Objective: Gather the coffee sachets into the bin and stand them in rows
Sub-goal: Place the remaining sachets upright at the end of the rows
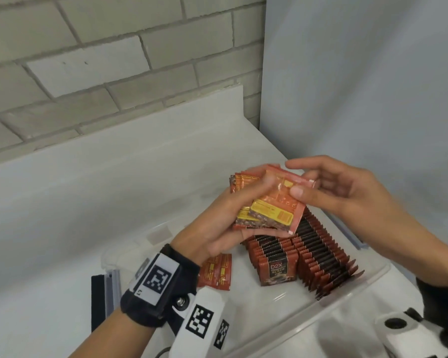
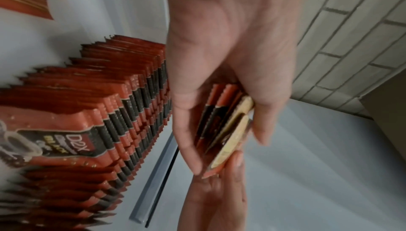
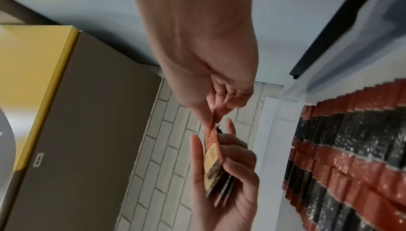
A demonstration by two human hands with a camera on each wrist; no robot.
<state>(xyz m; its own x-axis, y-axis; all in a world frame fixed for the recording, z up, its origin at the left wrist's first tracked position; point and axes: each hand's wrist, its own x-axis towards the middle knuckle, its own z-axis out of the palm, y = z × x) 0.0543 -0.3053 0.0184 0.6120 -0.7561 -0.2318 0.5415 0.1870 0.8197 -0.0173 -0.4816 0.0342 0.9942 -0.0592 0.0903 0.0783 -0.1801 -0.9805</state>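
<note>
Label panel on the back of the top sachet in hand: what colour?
Yellow, on the top sachet; clearest in the head view.

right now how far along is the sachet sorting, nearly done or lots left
Well along. Done: two long rows of red-and-black coffee sachets stand on edge in the clear plastic bin. In hand: the left hand grips a small stack of sachets, back sides up, and the right hand pinches the top one. Left: a couple of loose red sachets lying flat in the bin.
</note>
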